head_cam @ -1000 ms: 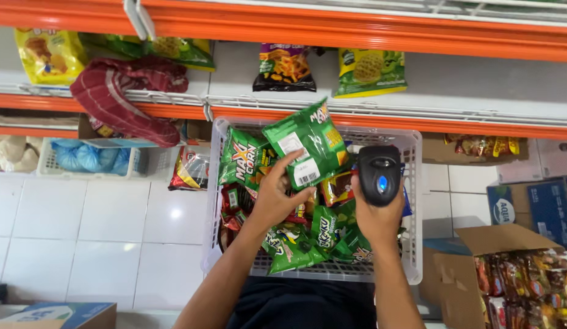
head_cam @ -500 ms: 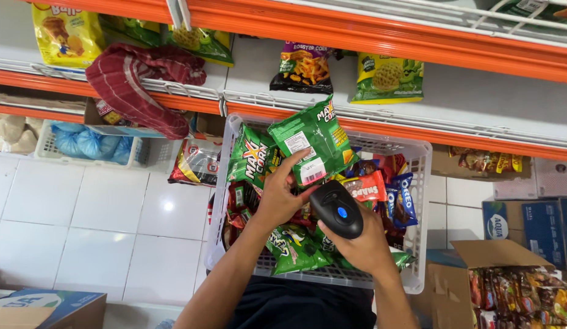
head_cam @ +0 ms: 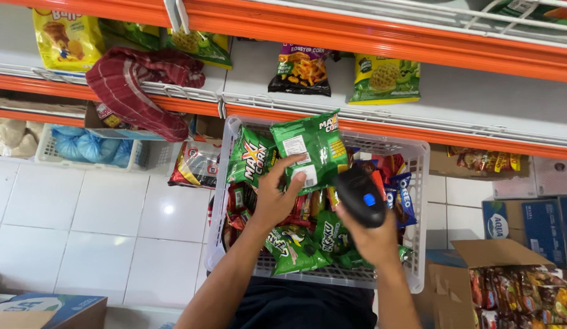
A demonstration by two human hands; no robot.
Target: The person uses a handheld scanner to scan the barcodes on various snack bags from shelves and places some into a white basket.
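My left hand [head_cam: 277, 195] holds a green snack bag [head_cam: 311, 149] up by its lower edge, its back label facing me. My right hand [head_cam: 375, 234] grips a black handheld scanner [head_cam: 360, 196] with a blue button, close beside the bag's right side. Both hands hover over a white wire basket [head_cam: 417, 183] packed with green, red and blue snack packs.
Orange-edged shelves above carry a yellow snack bag [head_cam: 67, 39], a dark bag [head_cam: 302, 70] and a green-yellow bag [head_cam: 386, 79]. A red striped cloth [head_cam: 134, 85] drapes over the shelf edge. An open cardboard box [head_cam: 509, 286] of snacks stands at the right. White tiled floor lies at the left.
My right hand has brought the scanner down and left, from beside the basket's right part to right next to the green bag. The left hand keeps holding the bag.
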